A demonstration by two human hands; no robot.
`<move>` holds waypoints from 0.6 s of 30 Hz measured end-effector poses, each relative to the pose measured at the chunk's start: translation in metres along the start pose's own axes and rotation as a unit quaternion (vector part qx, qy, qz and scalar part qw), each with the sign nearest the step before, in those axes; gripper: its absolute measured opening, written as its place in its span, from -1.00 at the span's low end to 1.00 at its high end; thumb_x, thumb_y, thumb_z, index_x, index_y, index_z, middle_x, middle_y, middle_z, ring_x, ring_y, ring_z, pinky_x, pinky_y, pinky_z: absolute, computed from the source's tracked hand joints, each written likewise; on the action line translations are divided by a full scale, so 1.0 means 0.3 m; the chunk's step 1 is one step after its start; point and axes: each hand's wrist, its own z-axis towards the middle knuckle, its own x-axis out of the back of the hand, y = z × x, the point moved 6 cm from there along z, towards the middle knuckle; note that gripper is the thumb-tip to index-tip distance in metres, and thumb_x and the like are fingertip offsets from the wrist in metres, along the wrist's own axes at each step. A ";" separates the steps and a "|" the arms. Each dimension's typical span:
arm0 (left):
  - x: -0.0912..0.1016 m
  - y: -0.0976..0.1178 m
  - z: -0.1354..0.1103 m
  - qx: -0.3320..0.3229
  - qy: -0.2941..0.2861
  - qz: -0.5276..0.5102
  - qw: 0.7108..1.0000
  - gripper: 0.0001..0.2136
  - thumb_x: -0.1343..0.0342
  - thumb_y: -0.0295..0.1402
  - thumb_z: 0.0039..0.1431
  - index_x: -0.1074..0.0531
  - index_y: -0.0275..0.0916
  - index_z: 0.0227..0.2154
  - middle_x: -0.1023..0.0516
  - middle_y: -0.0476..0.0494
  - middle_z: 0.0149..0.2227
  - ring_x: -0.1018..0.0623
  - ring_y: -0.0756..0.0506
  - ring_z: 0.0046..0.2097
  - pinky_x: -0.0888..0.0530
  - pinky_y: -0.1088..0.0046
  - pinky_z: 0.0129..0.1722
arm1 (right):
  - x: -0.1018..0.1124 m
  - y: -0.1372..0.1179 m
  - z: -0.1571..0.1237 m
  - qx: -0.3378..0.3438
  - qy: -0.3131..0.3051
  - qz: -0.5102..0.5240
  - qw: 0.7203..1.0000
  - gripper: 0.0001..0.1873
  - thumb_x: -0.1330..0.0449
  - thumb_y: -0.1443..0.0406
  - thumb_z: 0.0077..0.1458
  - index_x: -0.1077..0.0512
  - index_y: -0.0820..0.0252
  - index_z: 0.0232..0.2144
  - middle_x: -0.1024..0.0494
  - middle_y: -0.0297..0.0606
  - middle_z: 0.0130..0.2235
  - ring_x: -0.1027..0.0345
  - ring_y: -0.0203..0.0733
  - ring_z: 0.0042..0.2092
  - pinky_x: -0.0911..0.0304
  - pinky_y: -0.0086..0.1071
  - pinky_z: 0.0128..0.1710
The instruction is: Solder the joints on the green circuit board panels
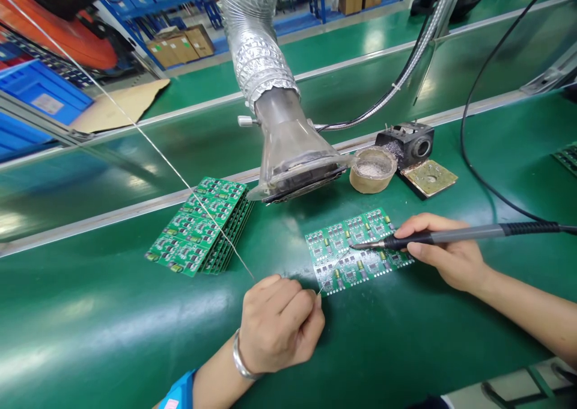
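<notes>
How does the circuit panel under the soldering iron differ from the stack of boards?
The circuit panel is a single layer, while the stack of boards is several layers high. The soldering iron in the right hand points at the circuit panel; the stack of boards sits untouched. Both are green with small components.

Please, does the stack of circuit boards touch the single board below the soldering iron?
Apart. The head view shows green tabletop between the stack and the single board.
</notes>
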 end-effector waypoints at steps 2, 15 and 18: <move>0.002 0.000 -0.002 0.000 0.003 -0.001 1.000 -0.86 -0.13 -0.60 -0.07 -0.34 -0.25 -0.56 -0.22 0.09 -0.69 -0.15 0.05 -0.63 -0.07 0.42 -0.59 | 0.003 0.002 -0.003 0.003 0.005 0.014 1.000 -0.84 -0.20 0.17 0.08 -0.48 0.13 -0.33 -0.51 -0.26 -0.42 -0.33 -0.24 -0.45 -0.26 -0.38 -0.49; -0.014 0.009 0.017 -0.004 -0.009 0.019 1.000 -0.84 -0.10 -0.56 0.00 -0.32 -0.24 -0.61 -0.19 0.10 -0.69 -0.15 0.06 -0.63 -0.09 0.43 -0.60 | 0.014 0.010 0.003 -0.022 0.035 0.021 0.999 -0.81 -0.24 0.13 0.03 -0.49 0.10 -0.38 -0.51 -0.25 -0.44 -0.34 -0.20 -0.46 -0.20 -0.36 -0.56; -0.025 0.003 0.013 -0.006 -0.012 0.017 1.000 -0.84 -0.10 -0.56 0.00 -0.32 -0.24 -0.60 -0.20 0.09 -0.68 -0.14 0.06 -0.61 -0.09 0.43 -0.58 | 0.009 0.003 0.005 -0.017 0.029 0.014 0.999 -0.83 -0.23 0.14 0.05 -0.48 0.08 -0.37 -0.51 -0.27 -0.45 -0.33 -0.22 -0.48 -0.21 -0.37 -0.56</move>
